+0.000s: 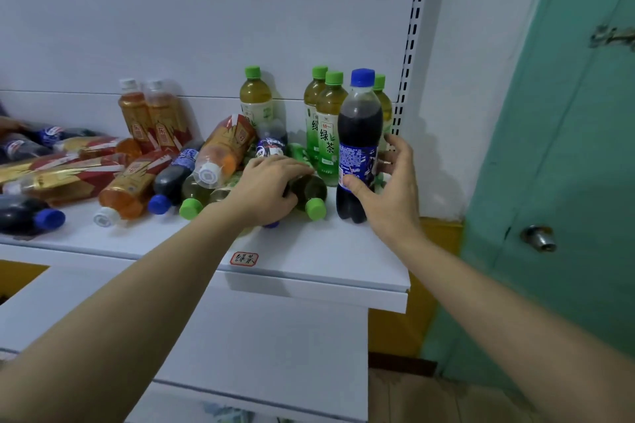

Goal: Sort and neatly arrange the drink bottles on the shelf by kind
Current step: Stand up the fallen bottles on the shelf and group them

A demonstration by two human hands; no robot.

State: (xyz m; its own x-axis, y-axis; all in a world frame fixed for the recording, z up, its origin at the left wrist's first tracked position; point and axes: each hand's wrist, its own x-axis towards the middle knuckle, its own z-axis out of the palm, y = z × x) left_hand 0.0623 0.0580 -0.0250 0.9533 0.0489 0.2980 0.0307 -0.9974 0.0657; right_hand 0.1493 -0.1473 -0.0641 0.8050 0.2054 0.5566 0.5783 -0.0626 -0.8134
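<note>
The right hand (385,182) wraps an upright cola bottle (359,144) near the shelf (326,261) front, thumb on its label; lift it straight up, since it stands just beside the green tea bottles (328,127). The left hand (268,189) grips a lying tea bottle (309,192); stand it with those behind.

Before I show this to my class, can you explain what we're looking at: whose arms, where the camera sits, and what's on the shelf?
The single picture comes from a camera worn on a person's head, looking down at their own bare arms. On the white shelf stand green tea bottles at the back right; more tea and cola bottles lie jumbled to the left. The right hand grips an upright cola bottle. The left hand rests on a lying green tea bottle. A handwritten label marks the shelf edge.
</note>
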